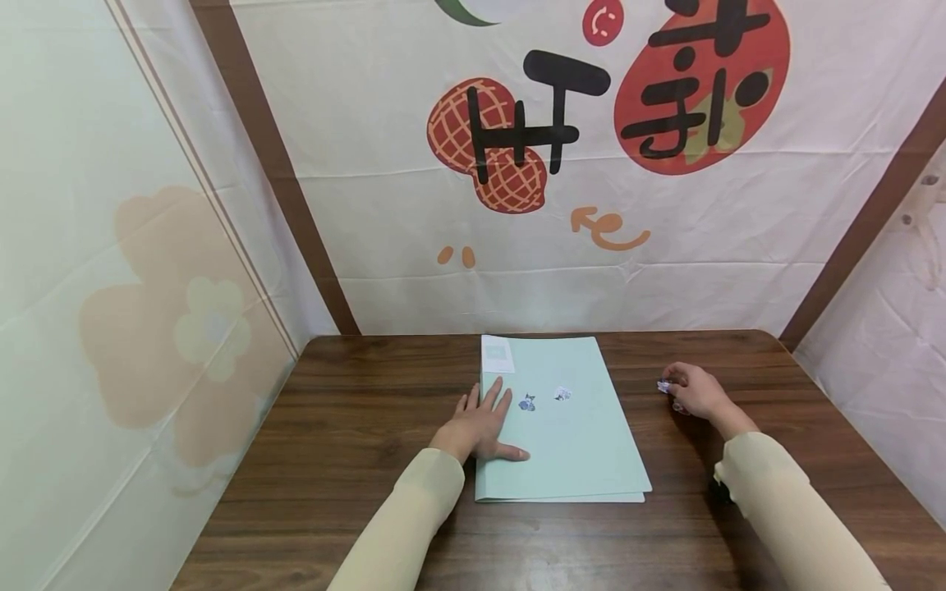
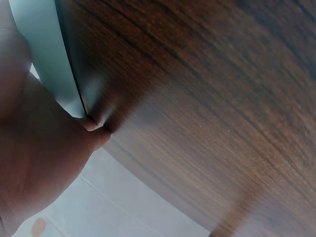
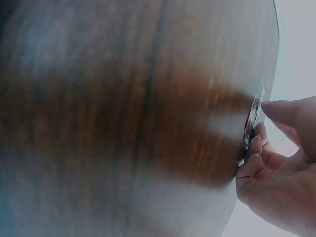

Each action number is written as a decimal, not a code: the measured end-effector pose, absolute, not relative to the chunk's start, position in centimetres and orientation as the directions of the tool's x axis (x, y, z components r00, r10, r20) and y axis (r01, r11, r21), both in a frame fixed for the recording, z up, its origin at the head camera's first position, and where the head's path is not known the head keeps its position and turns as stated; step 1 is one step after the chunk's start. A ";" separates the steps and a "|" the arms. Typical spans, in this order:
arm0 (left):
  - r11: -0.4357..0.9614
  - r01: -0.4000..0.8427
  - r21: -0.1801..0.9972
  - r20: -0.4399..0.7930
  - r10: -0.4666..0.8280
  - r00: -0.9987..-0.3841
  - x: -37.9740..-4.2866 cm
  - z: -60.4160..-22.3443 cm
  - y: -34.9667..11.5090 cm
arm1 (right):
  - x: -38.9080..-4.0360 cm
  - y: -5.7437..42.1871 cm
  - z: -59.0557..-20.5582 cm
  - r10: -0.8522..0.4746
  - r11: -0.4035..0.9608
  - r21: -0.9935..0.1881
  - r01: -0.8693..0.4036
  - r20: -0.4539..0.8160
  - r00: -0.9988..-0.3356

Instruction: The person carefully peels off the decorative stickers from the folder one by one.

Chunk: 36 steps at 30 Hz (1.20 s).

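Note:
A pale mint-green folder [image 1: 569, 455] lies on the wooden table, with a white label [image 1: 497, 354] at its upper left corner. Two small blue-and-white cartoon stickers, a left one [image 1: 527, 403] and a right one [image 1: 563, 394], show on its cover. My left hand [image 1: 476, 427] rests on the folder's left edge, fingers spread and straight. To the right of the folder, my right hand [image 1: 695, 391] pinches a small sticker [image 1: 663, 386] between thumb and fingertips. Partly hidden below that hand, another small sticker-like piece [image 1: 681, 407] lies on the table.
The dark wooden table [image 1: 355, 460] has rounded far corners. A white printed cloth [image 1: 384, 213] hangs right behind it, and further cloth panels [image 1: 148, 328] stand at both sides. Something small and black [image 1: 720, 491] sits at my right sleeve.

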State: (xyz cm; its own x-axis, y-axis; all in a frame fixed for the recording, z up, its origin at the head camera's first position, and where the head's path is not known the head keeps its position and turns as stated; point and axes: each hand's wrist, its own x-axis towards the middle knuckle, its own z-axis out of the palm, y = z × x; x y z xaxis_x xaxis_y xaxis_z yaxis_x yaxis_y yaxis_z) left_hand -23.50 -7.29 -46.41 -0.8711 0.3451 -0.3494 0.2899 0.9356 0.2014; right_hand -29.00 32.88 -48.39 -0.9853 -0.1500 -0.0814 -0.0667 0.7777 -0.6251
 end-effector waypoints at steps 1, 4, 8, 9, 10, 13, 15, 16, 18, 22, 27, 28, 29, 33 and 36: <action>0.936 0.290 0.200 -0.349 0.345 -0.871 -23.5 -46.4 -7.3 | -29.0 32.9 -48.3 -0.153 0.778 -0.625 -0.071 -0.079 -0.985; 0.936 0.289 0.201 -0.348 0.344 -0.872 -23.5 -46.5 -7.3 | -29.0 32.9 -48.4 -0.154 0.782 -0.619 -0.074 -0.076 -0.985; 0.936 0.293 0.197 -0.344 0.346 -0.873 -23.5 -46.6 -7.4 | -29.0 32.9 -48.4 -0.156 0.788 -0.610 -0.082 -0.070 -0.985; 0.935 0.294 0.196 -0.344 0.347 -0.873 -23.5 -46.6 -7.4 | -29.0 32.9 -48.4 -0.156 0.789 -0.609 -0.083 -0.068 -0.985; 0.935 0.294 0.197 -0.344 0.347 -0.872 -23.5 -46.7 -7.4 | -28.9 32.8 -48.3 -0.156 0.790 -0.608 -0.084 -0.067 -0.985; 0.935 0.294 0.197 -0.344 0.347 -0.873 -23.5 -46.7 -7.4 | -28.8 32.8 -48.3 -0.158 0.790 -0.607 -0.086 -0.065 -0.985; 0.936 0.292 0.197 -0.345 0.345 -0.873 -23.5 -46.7 -7.4 | -28.9 32.8 -48.3 -0.159 0.791 -0.606 -0.087 -0.067 -0.985; 0.936 0.291 0.198 -0.344 0.345 -0.873 -23.5 -46.8 -7.4 | -28.9 32.8 -48.4 -0.158 0.791 -0.606 -0.085 -0.067 -0.985; 0.936 0.292 0.197 -0.345 0.345 -0.873 -23.6 -46.8 -7.4 | -29.0 32.9 -48.4 -0.153 0.792 -0.606 -0.078 -0.073 -0.986; 0.935 0.296 0.197 -0.348 0.349 -0.870 -23.6 -46.8 -7.4 | -29.1 32.9 -48.4 -0.149 0.788 -0.611 -0.074 -0.072 -0.986; 0.933 0.299 0.200 -0.349 0.353 -0.868 -23.7 -46.9 -7.5 | -29.1 32.5 -47.8 -0.183 0.779 -0.616 -0.118 -0.044 -0.982; 0.934 0.297 0.200 -0.349 0.351 -0.869 -23.7 -46.9 -7.4 | -29.1 32.3 -47.6 -0.192 0.775 -0.618 -0.128 -0.039 -0.981; 0.934 0.295 0.201 -0.348 0.350 -0.870 -23.7 -46.9 -7.4 | -29.1 32.0 -47.4 -0.201 0.773 -0.620 -0.136 -0.035 -0.979; 0.936 0.292 0.197 -0.344 0.345 -0.873 -23.7 -46.9 -7.4 | -29.3 30.8 -46.8 -0.221 0.764 -0.626 -0.160 -0.021 -0.975; 0.935 0.293 0.197 -0.342 0.346 -0.874 -23.6 -46.9 -7.4 | -29.3 29.6 -46.3 -0.247 0.772 -0.602 -0.205 0.012 -0.969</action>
